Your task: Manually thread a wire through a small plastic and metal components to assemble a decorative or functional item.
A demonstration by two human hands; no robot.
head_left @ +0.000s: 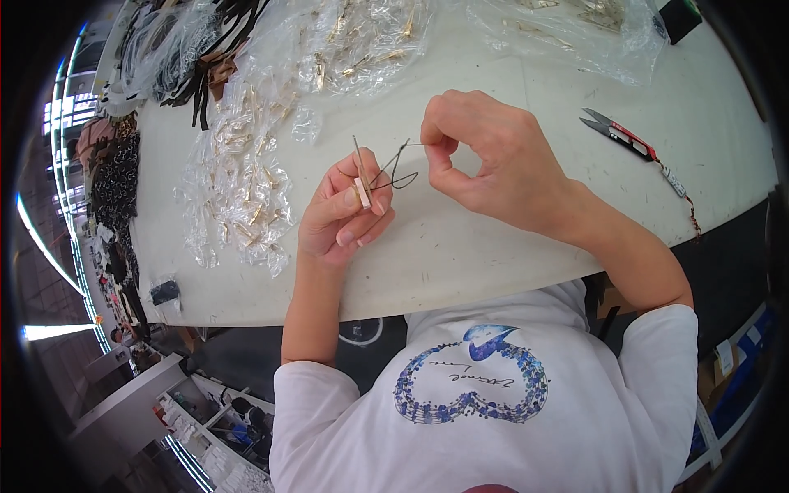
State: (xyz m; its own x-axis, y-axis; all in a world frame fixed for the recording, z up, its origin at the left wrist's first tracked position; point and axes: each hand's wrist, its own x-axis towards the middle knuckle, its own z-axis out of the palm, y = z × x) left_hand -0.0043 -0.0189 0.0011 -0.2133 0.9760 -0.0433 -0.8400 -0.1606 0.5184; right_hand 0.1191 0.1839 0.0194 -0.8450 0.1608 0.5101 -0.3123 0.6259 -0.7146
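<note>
A pale counter [460,263] carries clear plastic bags [246,177] of gold-coloured pieces along its far and left sides. Over its middle, the right hand [489,160] pinches a thread's end between thumb and forefinger; the left hand [341,214], just beside it, grips a small pale block [362,194] with a slender rod upright from it. Red-and-black thread snips [620,136] lie to the right. The dark thread [403,146] loops between both hands.

We see a smooth, matt desk [460,287], crinkled, glossy plastic bags [633,53] with shiny, metal-looking pieces [408,23] toward its far edge, metal-bladed snips [626,140] nearer its right edge, matt thread [403,148].
</note>
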